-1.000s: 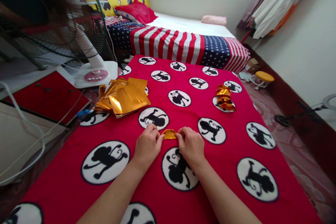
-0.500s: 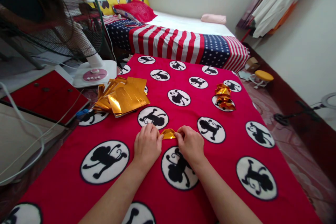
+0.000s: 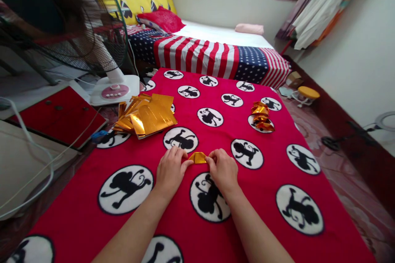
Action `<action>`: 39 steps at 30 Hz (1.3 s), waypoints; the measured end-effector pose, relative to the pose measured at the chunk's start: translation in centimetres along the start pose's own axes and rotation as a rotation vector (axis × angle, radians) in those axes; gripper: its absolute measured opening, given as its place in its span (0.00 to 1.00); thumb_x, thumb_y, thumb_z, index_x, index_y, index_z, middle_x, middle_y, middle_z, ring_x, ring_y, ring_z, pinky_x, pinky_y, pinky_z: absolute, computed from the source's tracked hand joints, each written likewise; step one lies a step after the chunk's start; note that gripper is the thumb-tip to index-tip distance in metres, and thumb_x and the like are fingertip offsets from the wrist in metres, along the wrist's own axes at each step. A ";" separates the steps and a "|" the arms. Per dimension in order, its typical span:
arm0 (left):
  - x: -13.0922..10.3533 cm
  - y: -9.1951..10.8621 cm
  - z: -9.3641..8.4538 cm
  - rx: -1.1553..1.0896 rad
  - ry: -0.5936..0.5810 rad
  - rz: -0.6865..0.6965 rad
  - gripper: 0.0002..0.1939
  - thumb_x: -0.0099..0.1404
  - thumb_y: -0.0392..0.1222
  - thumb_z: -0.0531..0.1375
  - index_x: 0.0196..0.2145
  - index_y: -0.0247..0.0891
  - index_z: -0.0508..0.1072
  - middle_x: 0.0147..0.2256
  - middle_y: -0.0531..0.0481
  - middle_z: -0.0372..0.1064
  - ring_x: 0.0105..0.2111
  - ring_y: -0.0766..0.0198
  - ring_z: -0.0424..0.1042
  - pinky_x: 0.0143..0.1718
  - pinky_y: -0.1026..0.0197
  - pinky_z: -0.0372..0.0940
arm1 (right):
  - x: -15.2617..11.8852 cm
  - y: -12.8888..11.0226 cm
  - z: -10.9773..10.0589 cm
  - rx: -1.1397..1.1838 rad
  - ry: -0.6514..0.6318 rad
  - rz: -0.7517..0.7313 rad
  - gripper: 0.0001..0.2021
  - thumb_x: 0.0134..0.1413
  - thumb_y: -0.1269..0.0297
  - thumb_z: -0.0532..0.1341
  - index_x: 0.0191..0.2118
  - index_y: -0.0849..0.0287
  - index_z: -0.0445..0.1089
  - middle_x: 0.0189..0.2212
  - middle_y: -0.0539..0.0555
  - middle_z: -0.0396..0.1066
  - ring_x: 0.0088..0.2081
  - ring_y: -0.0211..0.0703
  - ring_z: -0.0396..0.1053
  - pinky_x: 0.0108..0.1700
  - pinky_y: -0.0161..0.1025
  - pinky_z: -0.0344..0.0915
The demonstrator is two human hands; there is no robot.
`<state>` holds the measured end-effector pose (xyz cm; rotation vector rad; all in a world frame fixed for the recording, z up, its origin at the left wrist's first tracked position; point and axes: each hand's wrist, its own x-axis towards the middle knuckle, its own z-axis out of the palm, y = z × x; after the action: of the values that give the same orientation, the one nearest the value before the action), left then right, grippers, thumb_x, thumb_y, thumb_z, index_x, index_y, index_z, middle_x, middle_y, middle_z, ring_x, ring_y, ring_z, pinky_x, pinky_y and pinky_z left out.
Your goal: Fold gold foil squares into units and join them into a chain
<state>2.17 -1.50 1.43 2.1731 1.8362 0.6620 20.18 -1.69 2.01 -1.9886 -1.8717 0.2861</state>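
Between my two hands, low over the red cloth (image 3: 216, 135), is a small folded piece of gold foil paper (image 3: 198, 158). My left hand (image 3: 171, 169) pinches its left end between thumb and fingers. At the right end, my right hand (image 3: 222, 169) has its thumb and forefinger closed on the paper. A loose pile of flat gold foil sheets (image 3: 156, 113) lies beyond my left hand. Farther off to the right stands a short row of folded gold foil pieces (image 3: 261, 117), bunched against each other.
A floor fan (image 3: 115, 90) with blurred blades is at the left, near a red panel (image 3: 61, 113) and white cables. Past the cloth's far edge is a bed (image 3: 197, 55) with a striped cover. A yellow stool (image 3: 308, 92) sits on the floor at right.
My left thumb has stretched out more along the left end of the foil paper. Both hands stay at the piece. The view has tilted up slightly.
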 end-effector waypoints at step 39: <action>1.1 0.7 0.7 -0.803 -0.011 -0.068 0.09 0.61 0.43 0.63 0.29 0.36 0.79 0.26 0.50 0.77 0.26 0.65 0.72 0.28 0.66 0.64 | -1.2 -1.5 1.3 1.027 0.008 -0.028 0.07 0.56 0.61 0.60 0.35 0.58 0.70 0.27 0.50 0.71 0.27 0.38 0.68 0.30 0.33 0.65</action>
<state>3.20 -0.45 1.37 1.5623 1.2913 1.1222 18.21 -2.61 1.31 -1.2286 -1.2941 0.9864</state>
